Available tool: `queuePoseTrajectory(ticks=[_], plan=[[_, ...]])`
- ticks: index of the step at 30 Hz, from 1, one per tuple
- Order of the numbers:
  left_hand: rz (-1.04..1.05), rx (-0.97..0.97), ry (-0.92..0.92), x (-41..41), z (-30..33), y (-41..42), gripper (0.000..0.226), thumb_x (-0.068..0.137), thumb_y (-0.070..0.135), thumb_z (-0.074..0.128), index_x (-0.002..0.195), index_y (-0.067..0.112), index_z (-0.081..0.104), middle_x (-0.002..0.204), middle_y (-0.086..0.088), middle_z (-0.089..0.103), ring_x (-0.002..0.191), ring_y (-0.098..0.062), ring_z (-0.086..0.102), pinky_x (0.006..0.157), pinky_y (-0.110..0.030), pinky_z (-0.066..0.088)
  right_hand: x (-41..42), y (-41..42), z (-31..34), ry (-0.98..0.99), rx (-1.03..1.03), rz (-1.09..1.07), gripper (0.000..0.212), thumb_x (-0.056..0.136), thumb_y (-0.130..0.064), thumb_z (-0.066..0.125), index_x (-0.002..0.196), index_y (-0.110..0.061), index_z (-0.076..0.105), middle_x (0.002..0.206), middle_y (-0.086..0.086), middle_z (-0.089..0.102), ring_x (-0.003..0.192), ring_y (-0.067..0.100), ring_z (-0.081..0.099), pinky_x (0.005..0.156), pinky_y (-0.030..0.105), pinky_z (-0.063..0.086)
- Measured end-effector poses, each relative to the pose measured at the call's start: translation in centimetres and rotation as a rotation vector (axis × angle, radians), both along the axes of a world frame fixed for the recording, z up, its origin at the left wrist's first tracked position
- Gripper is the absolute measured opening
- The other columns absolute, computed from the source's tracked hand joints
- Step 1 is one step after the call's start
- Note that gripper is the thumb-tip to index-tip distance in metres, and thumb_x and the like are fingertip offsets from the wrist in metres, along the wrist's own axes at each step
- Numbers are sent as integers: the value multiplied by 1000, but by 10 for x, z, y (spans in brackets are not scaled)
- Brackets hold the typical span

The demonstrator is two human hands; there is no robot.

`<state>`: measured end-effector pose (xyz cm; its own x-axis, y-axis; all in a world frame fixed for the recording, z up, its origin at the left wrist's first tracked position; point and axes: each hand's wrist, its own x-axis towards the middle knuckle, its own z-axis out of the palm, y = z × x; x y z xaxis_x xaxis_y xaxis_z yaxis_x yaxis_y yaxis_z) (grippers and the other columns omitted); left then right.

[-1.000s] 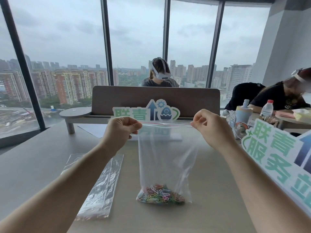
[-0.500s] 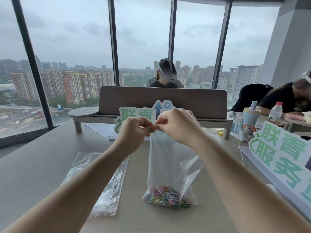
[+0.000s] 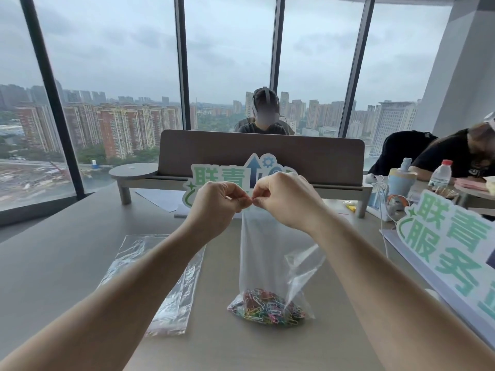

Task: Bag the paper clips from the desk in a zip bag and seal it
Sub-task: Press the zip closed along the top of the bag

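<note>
1. The clips, many colours, lie heaped in the bottom of the zip bag.
2. The bag hangs upright, its bottom resting on the worktop, its top edge held up.
3. The left hand and right hand meet at the bag's top left corner; the fingers of each are pinched on the edge, tips nearly touching.
4. A spare bag lies flat to the left.
5. A green sign leans at the right.
</note>
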<state>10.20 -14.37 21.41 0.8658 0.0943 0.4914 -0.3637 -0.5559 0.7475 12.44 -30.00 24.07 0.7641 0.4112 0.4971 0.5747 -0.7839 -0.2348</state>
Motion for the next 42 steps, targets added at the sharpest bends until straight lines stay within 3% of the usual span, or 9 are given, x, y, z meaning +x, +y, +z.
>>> queuePoseTrajectory(ticks=[12, 17, 23, 27, 32, 34, 36, 40, 42], plan=[[29, 2, 16, 3, -6, -1, 23, 83, 17, 74, 65, 29, 68, 59, 9, 64, 48, 3, 54, 58, -20, 50, -5, 2, -12, -66, -108, 8, 12, 98, -25, 45, 90, -23, 53, 99, -2, 66, 83, 24, 54, 94, 40, 33], [50, -5, 18, 3, -7, -5, 26, 84, 15, 73, 63, 29, 66, 58, 12, 63, 44, 8, 54, 51, -10, 45, -4, -8, -15, -106, -153, -10, 10, 98, -23, 43, 90, -24, 49, 100, -3, 63, 92, 21, 55, 92, 38, 31], [55, -24, 32, 4, -8, -7, 24, 85, 13, 71, 65, 24, 66, 61, 6, 65, 42, 7, 53, 49, -6, 43, -4, -26, -21, -91, -130, -43, 14, 100, -24, 38, 90, -24, 47, 100, -2, 65, 88, 21, 53, 95, 38, 32], [68, -28, 37, 7, -9, -6, 21, 86, 13, 70, 67, 22, 66, 63, 1, 67, 54, -7, 57, 65, -32, 57, -7, -38, -24, -90, -107, -69, 15, 101, -25, 38, 96, -21, 52, 102, -2, 64, 85, 19, 49, 93, 34, 30], [79, -82, 26, 10, -13, -3, 15, 87, 12, 69, 72, 10, 68, 62, -3, 67, 62, -22, 62, 69, -46, 60, -7, -53, -26, -82, -83, -92, 14, 101, -24, 40, 96, -21, 53, 101, -7, 63, 90, 17, 50, 85, 29, 25], [85, -101, 21, 11, -15, -1, 13, 87, 11, 69, 75, 5, 69, 63, -5, 67, 62, -25, 62, 68, -50, 60, -8, -59, -26, -64, -80, -114, 18, 102, -26, 38, 99, -19, 54, 98, -10, 56, 85, 14, 41, 81, 28, 22], [93, -120, 21, 12, -17, 1, 13, 87, 11, 69, 76, 5, 68, 62, -5, 66, 62, -26, 63, 68, -49, 61, -7, -64, -28, -54, -72, -128, 18, 102, -26, 38, 97, -19, 53, 95, -10, 54, 83, 12, 36, 81, 28, 23], [102, -150, 31, 13, -20, 4, 13, 88, 10, 69, 75, 6, 69, 61, -5, 65, 61, -22, 63, 68, -42, 61, 2, -72, -35, -49, -44, -123, 16, 101, -26, 40, 90, -21, 51, 92, -11, 58, 89, 17, 51, 89, 32, 30], [100, -157, 33, 13, -21, 5, 13, 88, 8, 68, 75, 7, 68, 62, -5, 65, 60, -19, 62, 64, -35, 60, 4, -77, -36, -44, -41, -126, 17, 101, -27, 40, 93, -20, 53, 95, -10, 58, 88, 14, 47, 88, 30, 28]])
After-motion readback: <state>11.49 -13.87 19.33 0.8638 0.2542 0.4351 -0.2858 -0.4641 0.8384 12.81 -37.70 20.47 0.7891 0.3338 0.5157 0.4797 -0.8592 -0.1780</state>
